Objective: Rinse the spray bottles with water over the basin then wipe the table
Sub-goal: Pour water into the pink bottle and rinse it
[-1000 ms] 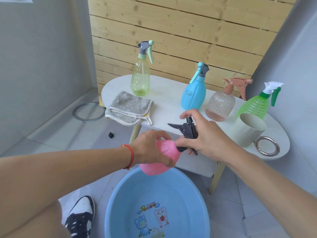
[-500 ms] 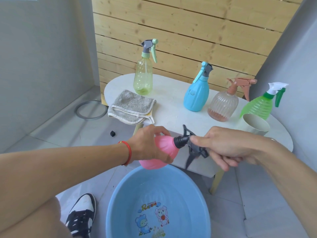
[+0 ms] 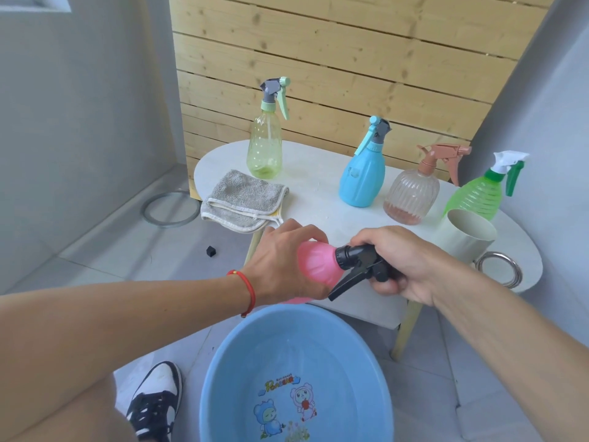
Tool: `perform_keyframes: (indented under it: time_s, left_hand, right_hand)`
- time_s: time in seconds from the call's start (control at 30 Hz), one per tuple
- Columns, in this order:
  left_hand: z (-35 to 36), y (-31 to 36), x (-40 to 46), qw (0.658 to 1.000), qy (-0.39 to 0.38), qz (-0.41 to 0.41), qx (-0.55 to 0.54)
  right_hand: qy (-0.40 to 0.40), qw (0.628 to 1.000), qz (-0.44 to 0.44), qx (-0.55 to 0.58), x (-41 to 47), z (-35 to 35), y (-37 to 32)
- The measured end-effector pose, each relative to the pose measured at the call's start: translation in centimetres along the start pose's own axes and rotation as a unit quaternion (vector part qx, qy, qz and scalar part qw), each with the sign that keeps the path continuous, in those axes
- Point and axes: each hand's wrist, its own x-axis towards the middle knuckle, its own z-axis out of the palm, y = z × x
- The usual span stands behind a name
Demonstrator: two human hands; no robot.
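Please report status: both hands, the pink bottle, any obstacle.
Left hand grips pink bottle, right hand grips its black spray head. Bottle sideways above blue basin. Nothing in the way.

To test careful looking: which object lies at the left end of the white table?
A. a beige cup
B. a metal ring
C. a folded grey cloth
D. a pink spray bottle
C: the folded grey cloth lies at the left end of the white table, overhanging its front edge.

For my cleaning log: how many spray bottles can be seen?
5. On the table: yellow-green bottle, blue bottle, clear ribbed bottle, green bottle. Held above the basin: pink bottle.
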Motion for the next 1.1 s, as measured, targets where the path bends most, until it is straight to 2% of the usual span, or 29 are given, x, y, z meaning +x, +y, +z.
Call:
perform_keyframes:
  time_s: [0.13, 0.23, 0.33, 0.43, 0.57, 0.77, 1.1]
  left_hand:
    - [0.5, -0.3, 0.4, 1.000, 0.014, -0.002, -0.002]
    - [0.0, 0.4, 1.0, 0.996, 0.021, -0.057, -0.067]
    - [-1.1, 1.2, 2.1, 0.974, 0.022, -0.130, -0.184]
    - [-2.7, 2.6, 4.0, 0.950, 0.056, -0.158, -0.262]
    - [-4.3, 3.7, 8.5, 0.936, 0.118, -0.174, -0.282]
    - [-2.9, 3.3, 15.6, 0.935, 0.180, -0.207, -0.225]
    - [0.4, 1.0, 21.2, 0.933, 0.229, -0.248, -0.126]
  right_hand:
    - [-0.016, 0.999, 0.014, 0.045, 0.2, -0.3, -0.2]
    - [-0.029, 0.994, -0.002, 0.109, 0.1, -1.0, -0.8]
    - [0.028, 0.986, -0.036, 0.158, 0.3, -2.0, -1.0]
    - [0.063, 0.985, -0.064, 0.150, 0.2, -2.7, -0.8]
    - [0.110, 0.988, -0.096, 0.041, 0.7, -3.0, 0.1]
    - [0.145, 0.967, -0.161, -0.132, 0.8, -3.4, 1.9]
    - [0.170, 0.931, -0.200, -0.253, 2.0, -3.7, 3.7]
